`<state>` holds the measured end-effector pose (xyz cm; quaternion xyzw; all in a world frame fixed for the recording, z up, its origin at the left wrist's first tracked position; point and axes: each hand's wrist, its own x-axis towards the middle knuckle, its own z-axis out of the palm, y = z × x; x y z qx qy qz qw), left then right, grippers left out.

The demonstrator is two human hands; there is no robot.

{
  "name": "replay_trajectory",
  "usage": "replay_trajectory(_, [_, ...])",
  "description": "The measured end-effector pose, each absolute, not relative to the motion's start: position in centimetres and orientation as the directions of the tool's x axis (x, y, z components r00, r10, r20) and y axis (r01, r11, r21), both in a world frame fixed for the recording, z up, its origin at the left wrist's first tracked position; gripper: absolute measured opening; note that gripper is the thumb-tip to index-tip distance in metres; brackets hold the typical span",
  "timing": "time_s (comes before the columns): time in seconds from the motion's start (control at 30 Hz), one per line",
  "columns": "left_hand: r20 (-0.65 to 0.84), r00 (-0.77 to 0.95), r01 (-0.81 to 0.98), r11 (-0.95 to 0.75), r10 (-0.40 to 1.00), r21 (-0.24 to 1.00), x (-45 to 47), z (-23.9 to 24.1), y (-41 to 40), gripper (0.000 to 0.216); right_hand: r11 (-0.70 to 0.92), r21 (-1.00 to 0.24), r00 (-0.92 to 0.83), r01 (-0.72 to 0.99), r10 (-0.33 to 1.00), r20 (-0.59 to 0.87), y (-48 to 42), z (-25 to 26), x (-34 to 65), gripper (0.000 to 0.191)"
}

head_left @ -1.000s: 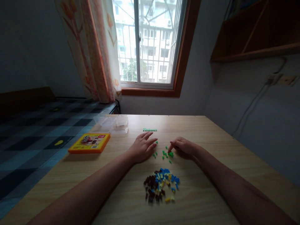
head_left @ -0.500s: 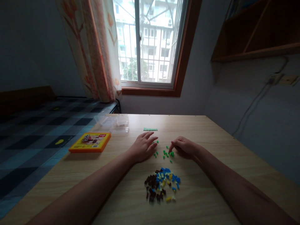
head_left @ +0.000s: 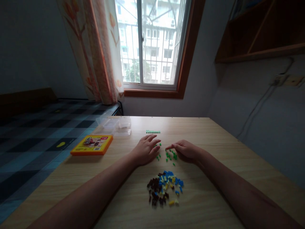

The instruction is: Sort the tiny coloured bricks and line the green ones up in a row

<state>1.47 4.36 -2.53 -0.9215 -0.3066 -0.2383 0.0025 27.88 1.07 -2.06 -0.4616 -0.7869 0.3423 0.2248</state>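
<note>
My left hand [head_left: 145, 149] lies flat on the wooden table [head_left: 214, 165], fingers stretched out and holding nothing. My right hand [head_left: 184, 149] rests just to its right, forefinger pointing left over a scatter of tiny green bricks [head_left: 170, 156], its other fingers curled under. Between the two hands lie a few more green bricks. A short row of joined green bricks [head_left: 152, 131] sits farther back. Nearer to me is a pile of brown, blue and yellow bricks [head_left: 164, 187].
A yellow and orange box [head_left: 91, 144] lies at the table's left side, with a clear plastic case [head_left: 115, 125] behind it. A bed with a checked cover [head_left: 35, 136] stands to the left. A window, a curtain and a wall shelf are beyond.
My right forefinger has stretched out to the left over the green bricks. My left hand has stayed where it was.
</note>
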Motion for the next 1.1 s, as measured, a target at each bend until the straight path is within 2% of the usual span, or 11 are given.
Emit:
replay_trajectory(0.13, [0.392,0.721,0.566,-0.812,0.572,0.144,1.4,-2.0,4.0,0.042,0.399,-0.744,-0.495,0.536,0.863,0.106,1.0,-1.8,27.7,0.054])
replay_trajectory(0.3, [0.272,0.803,0.515,-0.847,0.53,0.131,1.2,-1.5,3.5,0.043,0.273,-0.867,-0.482,0.417,0.875,0.044,1.6,-1.9,28.8,0.052])
replay_trajectory(0.43, [0.233,0.827,0.494,-0.86,0.511,0.13,1.1,-1.6,3.5,0.044,0.188,-0.905,-0.478,0.382,0.878,-0.019,1.7,-2.0,29.2,0.044])
replay_trajectory(0.77, [0.286,0.768,0.572,-0.815,0.573,0.097,1.4,-2.1,3.8,0.045,0.21,-0.85,-0.476,0.482,0.878,-0.053,1.7,-1.9,28.9,0.045])
replay_trajectory(1.1, [0.375,0.72,0.597,-0.797,0.583,0.094,1.6,-2.1,3.9,0.045,0.161,-0.911,-0.418,0.379,0.908,-0.013,1.4,-1.8,28.9,0.044])
